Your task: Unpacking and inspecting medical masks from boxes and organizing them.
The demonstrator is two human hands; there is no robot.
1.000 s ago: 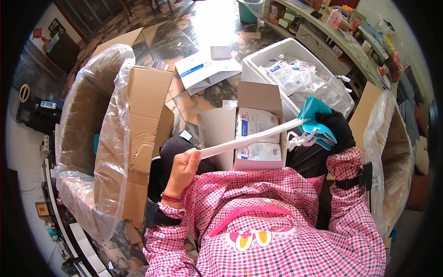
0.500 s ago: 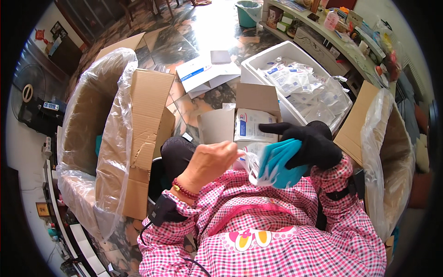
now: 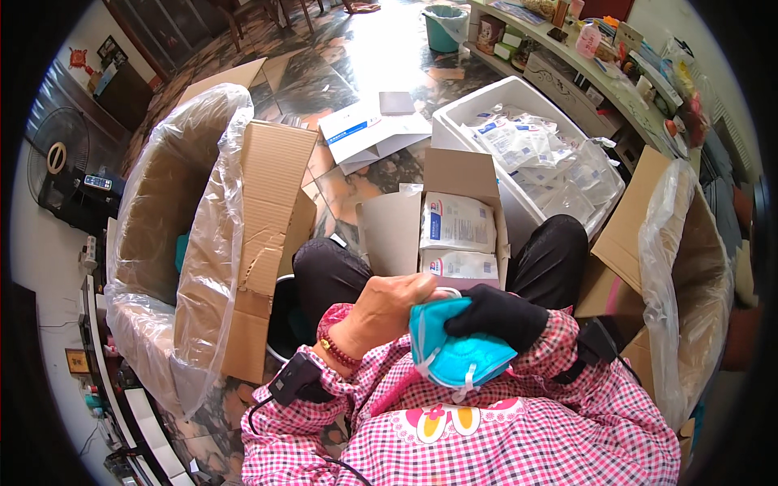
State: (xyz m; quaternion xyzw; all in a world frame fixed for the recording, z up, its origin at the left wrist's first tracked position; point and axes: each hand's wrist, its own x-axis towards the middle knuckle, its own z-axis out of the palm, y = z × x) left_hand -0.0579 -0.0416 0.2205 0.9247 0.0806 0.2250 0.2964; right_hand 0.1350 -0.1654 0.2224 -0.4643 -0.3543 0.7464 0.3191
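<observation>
Above my lap, my right hand (image 3: 504, 320), in a black glove, grips a bundle of turquoise face masks (image 3: 455, 356). White ear straps (image 3: 464, 382) dangle from the lower edge of the masks. My bare left hand (image 3: 387, 312) is pinched shut at the top left edge of the masks, with a white strap (image 3: 450, 292) at its fingertips. Just beyond both hands stands an open carton (image 3: 460, 168), its flaps raised. Inside the carton are white packets (image 3: 458, 223) with blue labels.
Plastic-lined cardboard boxes stand on my left (image 3: 207, 243) and right (image 3: 668, 227). A white foam box (image 3: 442, 134) beyond the carton holds many clear packets. Flattened white cardboard (image 3: 356, 134) lies on the tiled floor. A bin (image 3: 284, 352) sits beside my left knee.
The masks have come lower and closer to my body, turning so their broad face shows. My left hand has moved down, and its fingers remain pinched at the straps.
</observation>
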